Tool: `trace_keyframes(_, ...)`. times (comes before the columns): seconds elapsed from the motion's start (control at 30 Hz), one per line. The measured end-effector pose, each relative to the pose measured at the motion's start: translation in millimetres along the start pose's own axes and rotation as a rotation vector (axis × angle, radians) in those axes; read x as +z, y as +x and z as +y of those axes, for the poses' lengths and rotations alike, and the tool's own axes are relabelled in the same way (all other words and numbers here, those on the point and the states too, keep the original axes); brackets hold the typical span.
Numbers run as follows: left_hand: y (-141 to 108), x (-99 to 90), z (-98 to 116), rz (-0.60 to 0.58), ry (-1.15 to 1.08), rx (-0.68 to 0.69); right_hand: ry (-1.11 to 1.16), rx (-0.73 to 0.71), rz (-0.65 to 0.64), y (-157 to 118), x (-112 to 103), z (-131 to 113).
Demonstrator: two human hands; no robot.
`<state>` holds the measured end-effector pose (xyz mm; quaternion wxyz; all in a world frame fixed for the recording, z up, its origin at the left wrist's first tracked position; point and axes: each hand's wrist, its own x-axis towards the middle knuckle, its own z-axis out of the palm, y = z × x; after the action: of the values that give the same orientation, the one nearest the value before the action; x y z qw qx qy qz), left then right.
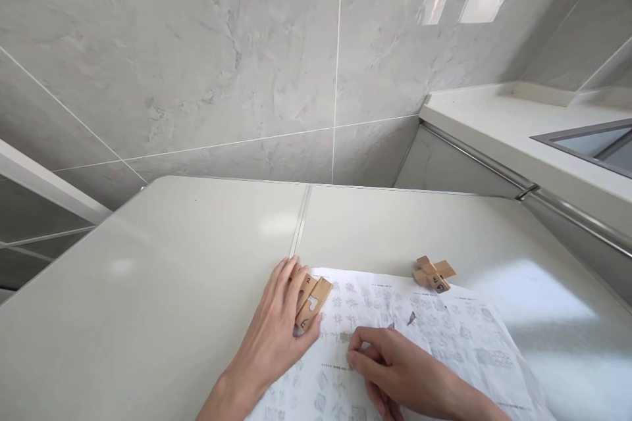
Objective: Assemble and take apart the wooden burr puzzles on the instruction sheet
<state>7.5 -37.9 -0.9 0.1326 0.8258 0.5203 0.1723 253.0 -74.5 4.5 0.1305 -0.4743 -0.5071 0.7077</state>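
Note:
My left hand (pixel 279 316) is wrapped over a few wooden puzzle pieces (pixel 320 295) lying side by side at the sheet's left edge. The pieces carry handwritten marks, among them a 2, and a notch between them lets the paper show through. Part of them is hidden under my fingers. Over the middle of the printed instruction sheet (pixel 365 296), my right hand (pixel 390 365) is curled, thumb and index finger together, with nothing visible in it. Several small line drawings cover the sheet, which has small tears near its middle.
A crossed assembly of wooden pieces (pixel 434 274) with written marks stands at the sheet's upper right edge. The white table (pixel 162 289) has a seam (pixel 302 217) across it. Behind is a grey tiled wall (pixel 237 66); a white counter (pixel 498 118) adjoins at right.

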Motion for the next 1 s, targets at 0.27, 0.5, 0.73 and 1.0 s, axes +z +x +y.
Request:
trace_keyframes(0.27, 0, -0.2, -8, -0.014, -0.046, -0.026, -0.173, -0.013, 0.021, -11, -3, -15)
trace_keyframes(0.5, 0, 7.5, -10, 0.018, -0.046, -0.058, -0.712, -0.070, 0.586, -56, -48, -41)
trace_keyframes(0.73, 1, 9.1, -9, 0.027, -0.065, -0.087, -0.985, 0.264, 0.838, -67, -100, -25)
trace_keyframes(1.0, 2, 7.0, -7, 0.041, -0.081, -0.093, -0.931, 0.426, 0.706, -52, -108, -24)
